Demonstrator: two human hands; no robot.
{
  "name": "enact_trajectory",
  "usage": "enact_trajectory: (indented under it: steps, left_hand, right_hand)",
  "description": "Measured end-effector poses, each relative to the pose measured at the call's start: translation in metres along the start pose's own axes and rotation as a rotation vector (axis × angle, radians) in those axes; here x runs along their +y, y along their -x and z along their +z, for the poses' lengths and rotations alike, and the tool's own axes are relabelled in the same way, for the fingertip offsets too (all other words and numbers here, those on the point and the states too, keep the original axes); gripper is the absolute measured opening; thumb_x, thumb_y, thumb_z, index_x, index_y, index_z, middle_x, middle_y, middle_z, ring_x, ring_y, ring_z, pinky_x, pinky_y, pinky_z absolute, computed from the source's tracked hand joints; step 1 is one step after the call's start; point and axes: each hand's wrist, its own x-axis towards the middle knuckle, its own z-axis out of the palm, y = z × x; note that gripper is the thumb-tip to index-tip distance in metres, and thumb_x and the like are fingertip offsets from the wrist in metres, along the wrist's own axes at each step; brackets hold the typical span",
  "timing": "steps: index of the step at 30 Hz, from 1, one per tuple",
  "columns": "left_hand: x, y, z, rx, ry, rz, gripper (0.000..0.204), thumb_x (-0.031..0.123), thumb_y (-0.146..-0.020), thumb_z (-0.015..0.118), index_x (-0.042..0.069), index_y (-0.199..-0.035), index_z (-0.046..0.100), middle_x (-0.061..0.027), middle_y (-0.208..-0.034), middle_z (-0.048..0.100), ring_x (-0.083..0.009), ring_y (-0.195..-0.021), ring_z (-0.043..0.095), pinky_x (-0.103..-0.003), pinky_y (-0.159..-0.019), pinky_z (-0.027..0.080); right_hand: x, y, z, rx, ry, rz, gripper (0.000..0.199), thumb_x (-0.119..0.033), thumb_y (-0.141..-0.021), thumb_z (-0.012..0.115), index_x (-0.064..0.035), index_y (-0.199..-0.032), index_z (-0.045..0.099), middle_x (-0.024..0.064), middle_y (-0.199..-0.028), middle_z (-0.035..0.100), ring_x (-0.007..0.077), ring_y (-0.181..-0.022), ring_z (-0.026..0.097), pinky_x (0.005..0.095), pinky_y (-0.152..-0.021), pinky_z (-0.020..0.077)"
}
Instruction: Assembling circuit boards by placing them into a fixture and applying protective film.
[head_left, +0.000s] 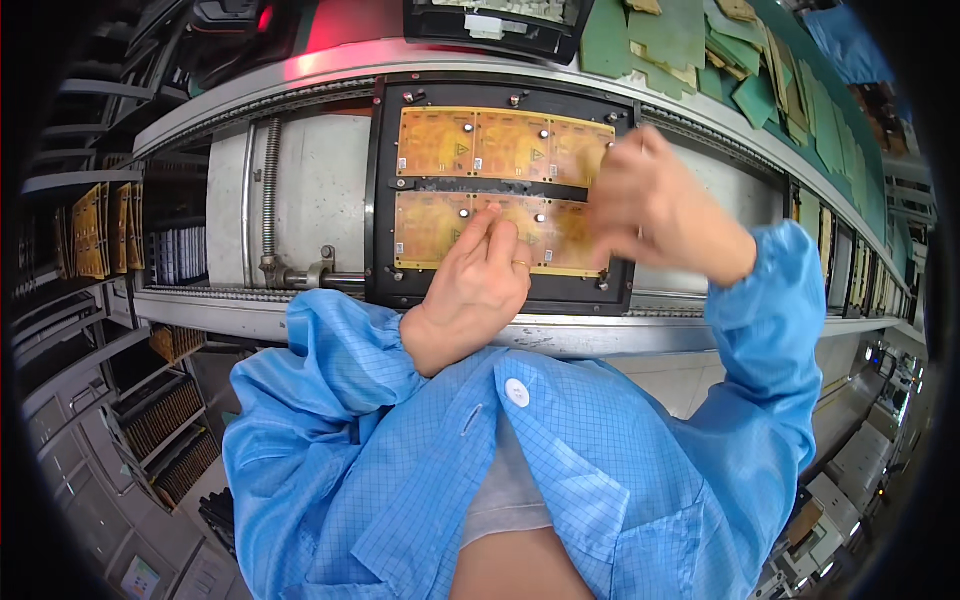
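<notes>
The left hand [478,285] presses two straight fingers [487,228] down on the lower flat orange circuit sheet [440,225], which lies in a black metal tray [385,200] on the grey belt line [300,185]. The right hand [650,205] is blurry above the tray's right side; I cannot tell if it holds anything.

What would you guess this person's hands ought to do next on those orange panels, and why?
Probably press the lower orange panel flat with the left hand, whose fingertips already rest on it in the black carrier tray. The right hand is blurred over the panels' right end, so its grip is unclear. The upper orange panel looks seated.
</notes>
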Motion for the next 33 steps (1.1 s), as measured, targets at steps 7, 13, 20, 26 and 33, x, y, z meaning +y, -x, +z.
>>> enact_trajectory:
  steps: [7,13,20,26,33]
  left_hand:
    - [-0.070,-0.036,-0.043,0.169,0.122,-0.215,0.020,0.014,-0.085,0.067,0.003,-0.101,0.060,-0.0134,-0.097,0.059,-0.0347,-0.102,0.055,-0.044,-0.098,0.042]
    - [-0.157,-0.045,-0.019,0.093,0.179,-0.192,0.020,0.005,-0.081,0.069,-0.002,-0.100,0.066,-0.0138,-0.099,0.063,-0.0332,-0.101,0.057,-0.041,-0.089,0.049]
    - [-0.175,-0.050,-0.017,0.044,0.278,-0.140,0.014,-0.001,-0.079,0.065,0.001,-0.092,0.065,-0.0131,-0.090,0.064,-0.0313,-0.093,0.062,-0.038,-0.082,0.052]
    - [-0.188,-0.043,-0.020,0.019,0.451,-0.016,0.013,-0.004,-0.077,0.061,0.003,-0.088,0.061,-0.0095,-0.087,0.063,-0.0291,-0.089,0.061,-0.036,-0.077,0.051]
    - [-0.191,-0.042,-0.017,0.044,0.396,0.082,0.012,-0.004,-0.080,0.060,0.003,-0.089,0.060,-0.0089,-0.088,0.063,-0.0289,-0.090,0.061,-0.037,-0.077,0.051]
  right_hand:
    - [0.046,-0.064,0.046,0.256,0.502,0.343,0.029,-0.035,-0.089,0.065,-0.0086,-0.088,0.054,0.0094,-0.066,0.061,0.0290,-0.072,0.064,0.0405,-0.062,0.0487]
    - [0.065,-0.082,0.041,0.197,0.493,0.104,0.025,-0.032,-0.090,0.065,-0.0100,-0.086,0.053,0.0077,-0.067,0.060,0.0286,-0.063,0.064,0.0390,-0.053,0.0463]
    - [0.058,-0.082,0.037,0.098,0.612,0.190,0.018,-0.026,-0.087,0.065,-0.0111,-0.091,0.055,0.0060,-0.070,0.059,0.0265,-0.064,0.064,0.0384,-0.055,0.0474]
    - [0.059,-0.083,0.034,0.103,0.527,0.133,0.010,-0.013,-0.082,0.065,-0.0124,-0.091,0.062,0.0069,-0.072,0.061,0.0269,-0.067,0.066,0.0392,-0.059,0.0497]
    - [0.035,-0.113,0.025,-0.188,0.402,0.536,0.025,-0.027,-0.087,0.063,-0.0048,-0.077,0.069,0.0153,-0.080,0.069,0.0349,-0.077,0.067,0.0446,-0.067,0.0526]
